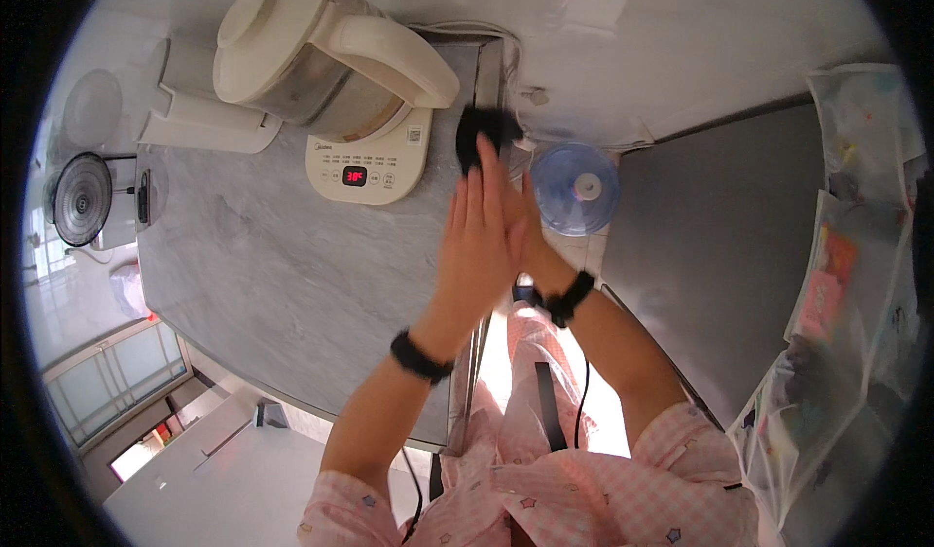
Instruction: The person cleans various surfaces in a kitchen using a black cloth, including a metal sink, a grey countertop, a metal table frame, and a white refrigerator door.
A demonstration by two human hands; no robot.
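Above the right edge of the grey marbled counter (292, 255), my left hand (478, 230) lies flat against my right hand (534, 244), fingers pointing away from me. A blurred black object (485, 127), perhaps soft, shows at the fingertips, with one left finger over its near side. Whether it is gripped between the hands is not clear, as the palms and much of my right hand are hidden. Each wrist wears a black band. Left of the hands stands a glass kettle with a cream lid and handle (394, 55), on a cream Midea base (368, 175) with a lit red display.
A blue translucent water bottle (576, 189) stands beyond the counter's right edge. Further right are a dark grey panel (708, 241) and a hanging clear organizer with pockets (850, 255). White cables run along the wall behind. A round black fan-like object (82, 199) is at the far left.
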